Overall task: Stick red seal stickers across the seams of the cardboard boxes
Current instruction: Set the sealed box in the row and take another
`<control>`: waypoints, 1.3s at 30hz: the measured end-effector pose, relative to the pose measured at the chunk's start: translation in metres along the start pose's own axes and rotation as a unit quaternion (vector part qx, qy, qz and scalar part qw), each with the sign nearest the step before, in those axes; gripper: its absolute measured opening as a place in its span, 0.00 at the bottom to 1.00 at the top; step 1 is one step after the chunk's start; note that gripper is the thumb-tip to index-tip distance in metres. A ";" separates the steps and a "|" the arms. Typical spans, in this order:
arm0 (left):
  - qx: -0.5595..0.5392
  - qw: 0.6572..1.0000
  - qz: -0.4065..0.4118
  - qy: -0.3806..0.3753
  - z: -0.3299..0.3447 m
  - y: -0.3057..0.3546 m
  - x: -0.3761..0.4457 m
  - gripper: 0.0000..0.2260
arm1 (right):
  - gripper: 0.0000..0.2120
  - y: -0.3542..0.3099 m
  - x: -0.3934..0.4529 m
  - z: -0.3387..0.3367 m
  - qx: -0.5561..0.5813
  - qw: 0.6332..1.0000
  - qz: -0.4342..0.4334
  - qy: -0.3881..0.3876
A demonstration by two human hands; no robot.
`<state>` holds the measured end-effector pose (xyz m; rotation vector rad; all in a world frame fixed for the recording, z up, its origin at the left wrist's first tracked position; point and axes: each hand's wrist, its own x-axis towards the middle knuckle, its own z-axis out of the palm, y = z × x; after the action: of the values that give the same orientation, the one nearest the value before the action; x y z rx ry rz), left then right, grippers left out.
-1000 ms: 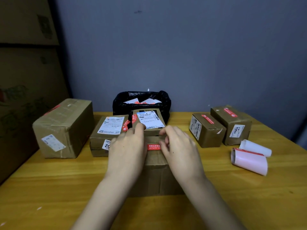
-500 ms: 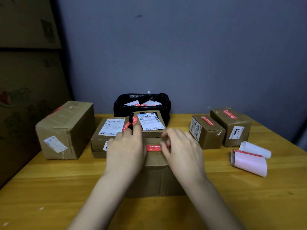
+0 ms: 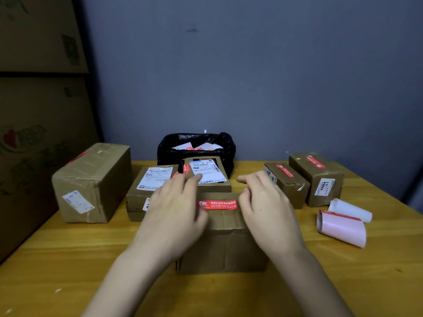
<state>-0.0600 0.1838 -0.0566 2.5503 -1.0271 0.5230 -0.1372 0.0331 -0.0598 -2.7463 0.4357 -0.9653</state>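
Note:
A brown cardboard box (image 3: 223, 245) stands on the wooden table right in front of me. A red seal sticker (image 3: 218, 204) lies flat across its top, fully in sight. My left hand (image 3: 175, 209) rests on the box's left top edge with relaxed fingers, just left of the sticker. My right hand (image 3: 266, 207) hovers over the box's right top edge, fingers loosely bent, holding nothing. Both hands are apart from the sticker or barely at its ends.
Two labelled boxes (image 3: 151, 186) (image 3: 209, 173) sit behind, before a black bag (image 3: 196, 145) of paper scraps. A large box (image 3: 91, 181) stands left; two sealed boxes (image 3: 286, 181) (image 3: 317, 175) stand right. Sticker backing rolls (image 3: 341, 227) lie at right.
Both hands have slid outward off the red sticker, which was partly covered before and now shows whole. The box has not moved.

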 end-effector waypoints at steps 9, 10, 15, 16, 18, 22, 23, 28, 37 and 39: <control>0.101 0.986 0.059 -0.121 0.027 0.028 -0.005 0.40 | 0.39 -0.011 -0.017 0.008 -0.068 0.965 -0.109 -0.227; 0.102 0.986 0.055 -0.120 0.031 0.028 -0.005 0.39 | 0.39 -0.010 -0.017 0.009 -0.071 0.967 -0.109 -0.221; 0.126 0.985 0.045 -0.106 0.037 0.027 -0.010 0.38 | 0.39 -0.011 -0.021 0.016 -0.079 0.971 -0.097 -0.204; 0.127 0.986 0.041 -0.104 0.037 0.027 -0.010 0.37 | 0.40 -0.012 -0.020 0.015 -0.077 0.971 -0.093 -0.204; 0.123 0.987 0.034 -0.099 0.036 0.027 -0.010 0.35 | 0.39 -0.013 -0.019 0.018 -0.076 0.974 -0.081 -0.200; 0.123 0.988 0.025 -0.086 0.036 0.023 -0.011 0.35 | 0.38 -0.018 -0.020 0.024 -0.109 0.984 -0.025 -0.139; 0.126 0.988 0.017 -0.085 0.034 0.020 -0.012 0.37 | 0.38 -0.018 -0.021 0.023 -0.131 0.980 -0.011 -0.148; 0.136 0.986 0.006 -0.096 0.026 0.002 -0.013 0.42 | 0.42 -0.013 -0.022 0.017 -0.156 0.971 -0.021 -0.180; 0.137 0.987 0.006 -0.086 0.025 0.008 -0.010 0.43 | 0.40 0.001 -0.022 0.008 -0.099 0.979 -0.033 -0.175; 0.135 0.987 0.028 -0.078 0.026 0.011 -0.011 0.43 | 0.41 0.002 -0.022 0.007 -0.097 0.979 -0.033 -0.178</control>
<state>-0.0703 0.1711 -0.0827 2.8464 -1.1548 0.5139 -0.1494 0.0393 -0.0785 -3.0402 0.3969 -0.4422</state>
